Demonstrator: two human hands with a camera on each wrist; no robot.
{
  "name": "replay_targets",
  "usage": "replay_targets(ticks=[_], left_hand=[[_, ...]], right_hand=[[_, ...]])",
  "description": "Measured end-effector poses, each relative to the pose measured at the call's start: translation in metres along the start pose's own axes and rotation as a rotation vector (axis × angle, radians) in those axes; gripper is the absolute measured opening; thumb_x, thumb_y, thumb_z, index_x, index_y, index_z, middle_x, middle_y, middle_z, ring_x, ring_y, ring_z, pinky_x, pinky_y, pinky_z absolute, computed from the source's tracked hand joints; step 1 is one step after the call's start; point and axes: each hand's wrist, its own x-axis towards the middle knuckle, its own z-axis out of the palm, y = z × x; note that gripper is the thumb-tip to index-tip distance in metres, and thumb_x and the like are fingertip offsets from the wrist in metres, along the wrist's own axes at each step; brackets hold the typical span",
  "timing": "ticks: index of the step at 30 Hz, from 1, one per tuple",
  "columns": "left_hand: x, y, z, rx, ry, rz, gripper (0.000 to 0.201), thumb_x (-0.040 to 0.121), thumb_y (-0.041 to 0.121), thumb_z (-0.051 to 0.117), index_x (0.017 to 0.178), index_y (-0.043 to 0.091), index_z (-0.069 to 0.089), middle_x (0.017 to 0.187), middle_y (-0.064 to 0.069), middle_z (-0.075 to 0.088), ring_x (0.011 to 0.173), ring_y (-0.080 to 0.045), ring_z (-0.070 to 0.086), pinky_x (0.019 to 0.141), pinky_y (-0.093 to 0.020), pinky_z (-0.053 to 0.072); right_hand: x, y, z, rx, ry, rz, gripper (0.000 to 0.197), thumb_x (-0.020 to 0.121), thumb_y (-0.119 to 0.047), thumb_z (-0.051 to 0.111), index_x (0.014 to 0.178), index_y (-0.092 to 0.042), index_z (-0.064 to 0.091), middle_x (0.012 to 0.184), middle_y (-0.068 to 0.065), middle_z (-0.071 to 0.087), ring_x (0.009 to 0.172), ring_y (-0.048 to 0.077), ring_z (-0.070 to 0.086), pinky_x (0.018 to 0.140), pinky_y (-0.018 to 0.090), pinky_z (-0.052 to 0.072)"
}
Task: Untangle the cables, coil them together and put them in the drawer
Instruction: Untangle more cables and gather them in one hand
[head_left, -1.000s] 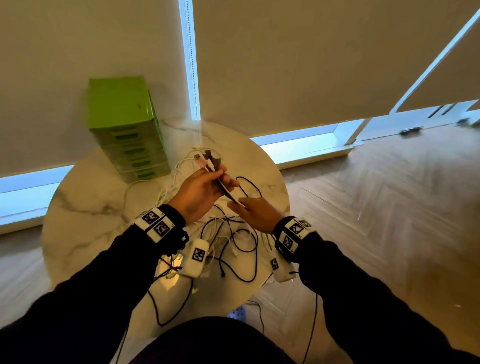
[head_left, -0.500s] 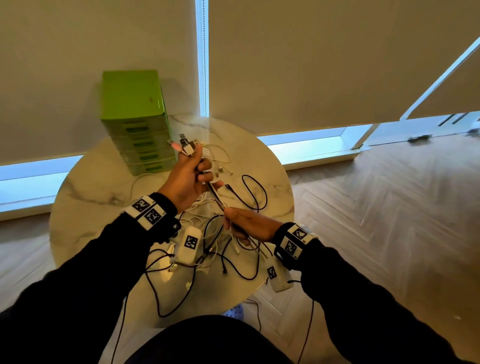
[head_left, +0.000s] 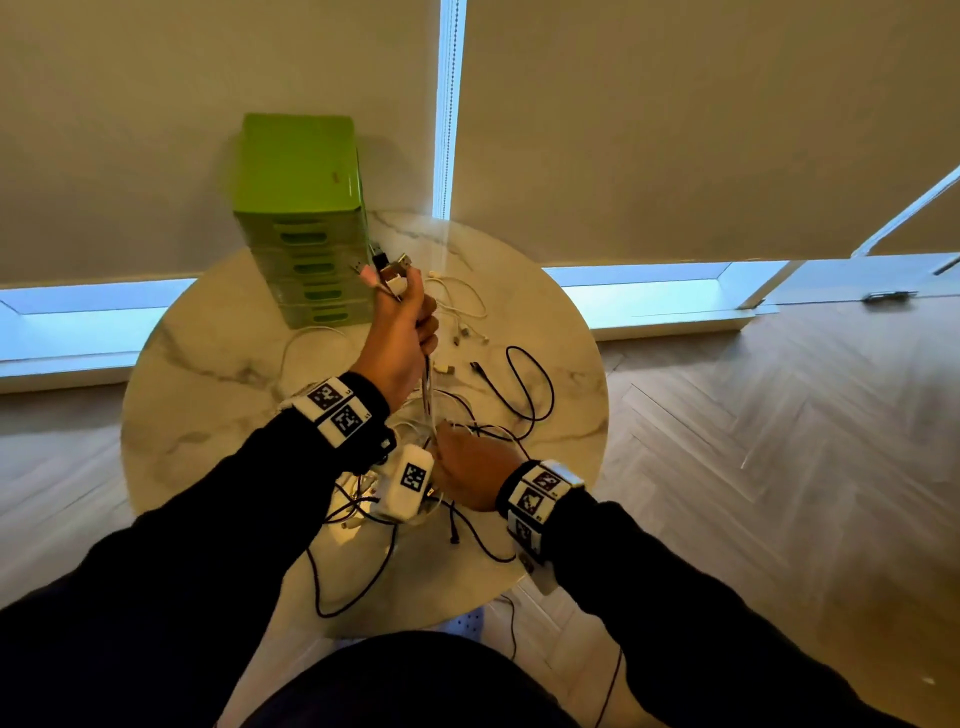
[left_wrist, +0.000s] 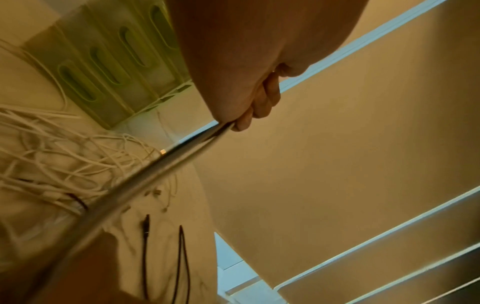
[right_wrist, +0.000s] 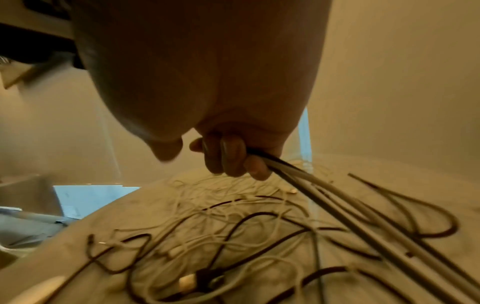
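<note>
My left hand (head_left: 408, 325) is raised over the round marble table (head_left: 218, 364) and grips a bundle of cables (head_left: 429, 395). Several plug ends (head_left: 388, 270) stick out above the fist. The bundle runs taut down to my right hand (head_left: 467, 467), whose fingers (right_wrist: 233, 158) curl round the strands (right_wrist: 337, 211). In the left wrist view the bundle (left_wrist: 155, 168) leaves my curled fingers (left_wrist: 265, 100) as a blurred streak. A tangle of white and black cables (right_wrist: 207, 226) lies on the table below. The green drawer unit (head_left: 301, 218) stands at the back, all drawers closed.
Loose white cables (head_left: 460, 299) and a black cable loop (head_left: 527, 384) lie to the right of my left hand. Black wires (head_left: 353, 587) hang over the near table edge. Roller blinds and a window sill are behind the table; wooden floor lies to the right.
My left hand has risen and moved away toward the drawer unit with the plug ends. My right hand has slid down the bundle toward me, so the taut stretch between them is longer.
</note>
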Motion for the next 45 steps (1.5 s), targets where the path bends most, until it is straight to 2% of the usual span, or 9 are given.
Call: replay_targets(ticks=[3, 7, 12, 15, 20, 28, 34, 40, 45], left_hand=[[0.004, -0.016, -0.01, 0.096, 0.038, -0.061, 0.033, 0.109, 0.038, 0.039, 0.131, 0.014, 0.036, 0.064, 0.011, 0.03, 0.055, -0.007, 0.023, 0.053, -0.024, 0.02], [0.015, -0.018, -0.032, 0.134, 0.074, -0.138, 0.033, 0.11, 0.04, 0.033, 0.081, 0.024, 0.036, 0.061, 0.009, 0.025, 0.051, -0.007, 0.019, 0.054, -0.027, 0.014], [0.031, -0.023, -0.045, 0.191, 0.128, -0.142, 0.032, 0.11, 0.038, 0.033, 0.082, 0.024, 0.036, 0.058, 0.011, 0.029, 0.048, -0.006, 0.023, 0.047, -0.021, 0.02], [0.042, -0.029, -0.046, 0.183, 0.123, -0.145, 0.031, 0.11, 0.036, 0.033, 0.081, 0.024, 0.035, 0.059, 0.01, 0.027, 0.048, -0.005, 0.022, 0.048, -0.022, 0.018], [0.064, -0.041, -0.052, 0.246, 0.138, -0.16, 0.028, 0.109, 0.038, 0.036, 0.084, 0.025, 0.035, 0.061, 0.012, 0.03, 0.05, -0.006, 0.024, 0.051, -0.023, 0.021], [0.088, -0.054, -0.056, 0.23, 0.156, -0.207, 0.024, 0.109, 0.037, 0.037, 0.088, 0.026, 0.041, 0.061, 0.014, 0.033, 0.052, -0.005, 0.028, 0.051, -0.021, 0.027], [0.088, -0.057, -0.061, 0.247, 0.172, -0.238, 0.023, 0.108, 0.036, 0.04, 0.088, 0.026, 0.043, 0.067, 0.01, 0.039, 0.051, -0.002, 0.036, 0.051, -0.017, 0.033], [0.08, -0.058, -0.063, 0.26, 0.163, -0.234, 0.023, 0.109, 0.034, 0.039, 0.087, 0.027, 0.043, 0.067, 0.011, 0.038, 0.052, -0.001, 0.035, 0.051, -0.016, 0.033], [0.078, -0.059, -0.07, 0.287, 0.188, -0.243, 0.019, 0.108, 0.037, 0.04, 0.097, 0.024, 0.047, 0.062, 0.016, 0.041, 0.052, -0.001, 0.038, 0.051, -0.015, 0.036]], right_hand=[[0.009, -0.012, 0.007, 0.05, -0.185, -0.015, 0.044, 0.1, -0.038, 0.052, 0.125, -0.004, 0.04, 0.11, 0.016, 0.062, 0.098, 0.037, 0.063, 0.074, 0.041, 0.049], [0.019, 0.006, -0.014, 0.181, -0.295, -0.021, 0.016, 0.102, -0.056, 0.041, 0.095, -0.041, 0.042, 0.086, -0.005, 0.053, 0.075, 0.012, 0.054, 0.073, 0.032, 0.04], [0.055, 0.04, -0.072, 0.088, -0.165, 0.005, 0.059, 0.102, -0.062, 0.018, 0.071, -0.022, 0.047, 0.075, 0.004, 0.047, 0.071, 0.019, 0.046, 0.078, 0.038, 0.037], [0.096, 0.072, -0.099, 0.023, -0.026, 0.041, 0.044, 0.105, -0.05, 0.037, 0.102, -0.013, 0.061, 0.105, 0.015, 0.059, 0.098, 0.03, 0.055, 0.087, 0.04, 0.042], [0.169, 0.116, -0.088, -0.021, 0.016, 0.238, 0.067, 0.101, -0.044, 0.048, 0.154, -0.009, 0.026, 0.158, 0.019, 0.028, 0.142, 0.038, 0.034, 0.114, 0.046, 0.032], [0.2, 0.107, -0.07, -0.026, 0.085, 0.027, 0.031, 0.103, -0.037, 0.038, 0.097, -0.015, 0.059, 0.105, 0.014, 0.066, 0.097, 0.035, 0.061, 0.079, 0.039, 0.047], [0.243, 0.143, -0.098, 0.089, 0.152, 0.287, 0.048, 0.099, -0.025, 0.05, 0.145, -0.013, 0.039, 0.138, 0.021, 0.048, 0.124, 0.04, 0.051, 0.098, 0.042, 0.042], [0.245, 0.151, -0.073, -0.166, 0.066, 0.264, 0.03, 0.1, -0.033, 0.046, 0.121, -0.012, 0.047, 0.124, 0.018, 0.05, 0.111, 0.039, 0.053, 0.089, 0.045, 0.044], [0.22, 0.133, -0.094, -0.073, 0.358, 0.176, 0.026, 0.105, -0.036, 0.039, 0.118, -0.019, 0.053, 0.106, 0.015, 0.06, 0.098, 0.037, 0.06, 0.076, 0.041, 0.044]])
